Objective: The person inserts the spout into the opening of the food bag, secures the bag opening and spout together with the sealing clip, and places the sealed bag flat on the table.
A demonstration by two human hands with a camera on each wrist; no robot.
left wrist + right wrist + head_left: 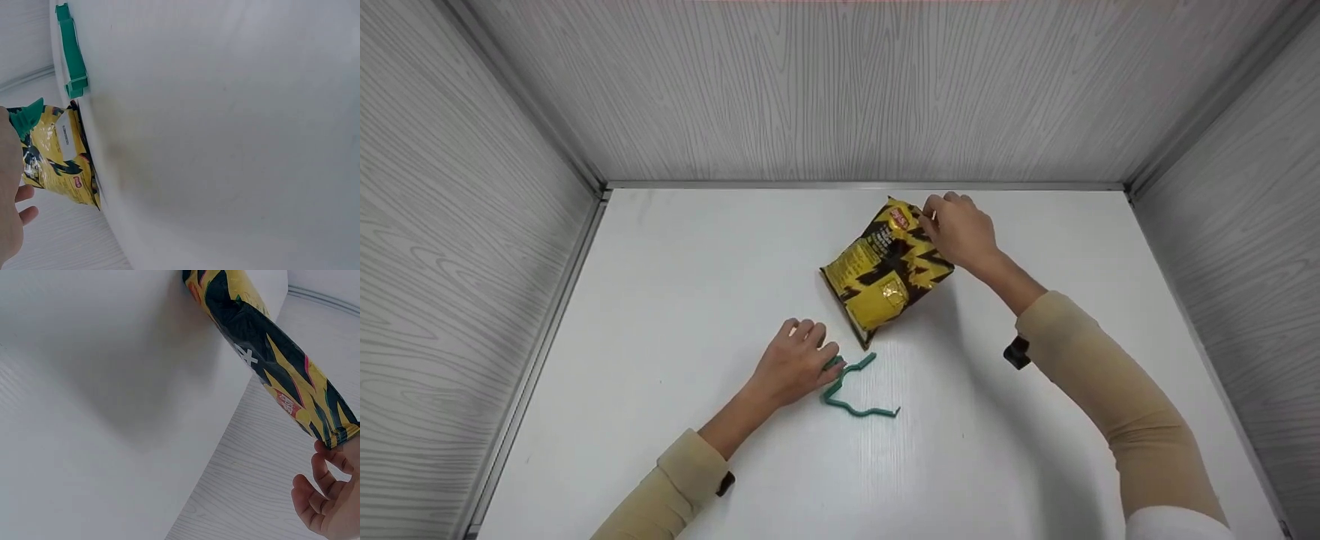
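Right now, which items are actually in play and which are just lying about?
In play:
- chip bag, top corner pinched by the right hand
- green clip, one end gripped by the left hand

Lying about:
- nothing loose; only the white table and grey wood-grain walls

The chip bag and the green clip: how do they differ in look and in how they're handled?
The chip bag is puffy, yellow and black; the green clip is a thin, bent, open strip. The right hand pinches the chip bag's top corner; the left hand grips one end of the green clip. Both rest on the white table.
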